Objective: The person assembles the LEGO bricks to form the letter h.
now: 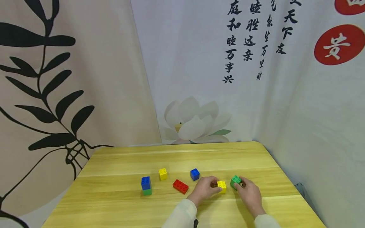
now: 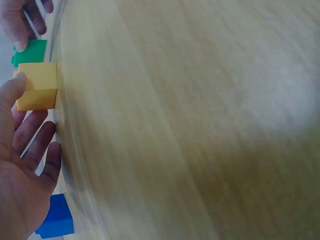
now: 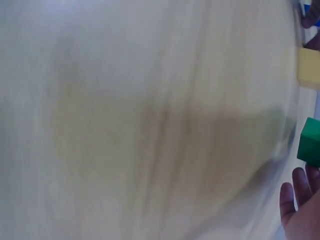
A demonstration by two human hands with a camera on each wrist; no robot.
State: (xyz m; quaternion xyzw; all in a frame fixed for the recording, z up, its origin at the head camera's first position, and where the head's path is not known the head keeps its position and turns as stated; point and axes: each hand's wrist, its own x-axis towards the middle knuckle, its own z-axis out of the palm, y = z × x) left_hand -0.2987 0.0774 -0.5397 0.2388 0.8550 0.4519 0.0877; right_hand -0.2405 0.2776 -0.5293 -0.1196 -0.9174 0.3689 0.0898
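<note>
Left hand [image 1: 203, 189]: your fingers, slightly parted, pinch a yellow block [image 1: 221, 187] | Right hand [image 1: 251, 195]: your fingers pinch a green block [image 1: 235, 181], just right of the yellow one | Bench [image 1: 114, 205]: wood-grained; red brick [image 1: 180, 186], blue block [image 1: 195, 174] near your left hand | Room: lotus-printed cloth [image 1: 194, 120] behind

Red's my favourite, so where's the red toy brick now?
In the head view, the red toy brick lies on the table, left of the left hand, nearer the camera than the single blue brick.
</note>
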